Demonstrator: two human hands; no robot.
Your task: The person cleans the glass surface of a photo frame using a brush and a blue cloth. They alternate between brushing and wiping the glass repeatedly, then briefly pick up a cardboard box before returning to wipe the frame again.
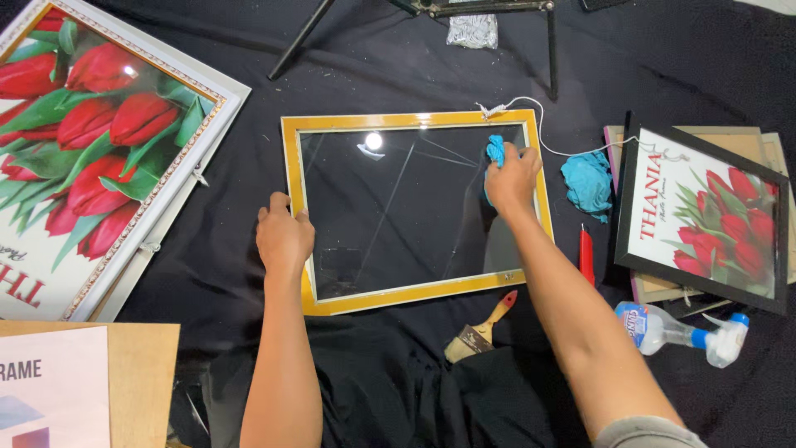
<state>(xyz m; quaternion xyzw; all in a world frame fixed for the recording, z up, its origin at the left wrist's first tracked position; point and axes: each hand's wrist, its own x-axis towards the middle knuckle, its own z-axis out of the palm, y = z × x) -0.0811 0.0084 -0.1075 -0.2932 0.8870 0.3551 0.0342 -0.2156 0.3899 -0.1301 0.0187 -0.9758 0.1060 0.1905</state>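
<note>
Right hand (512,178) presses blue cloth (496,150) on framed glass (398,207) (left hand (283,238) steadies frame).

We see a gold-yellow frame (412,121) with clear glass lying on black cloth (398,50), a turquoise rag (495,150) under our right hand (512,181). A second turquoise rag (588,183) sits beside a red pen (586,255). Red tulips with green leaves fill the white-framed print (99,141) and the black-framed print (705,220). The spray bottle (676,329) is clear, blue and white; the brush (482,327) has a red-and-tan handle.
</note>
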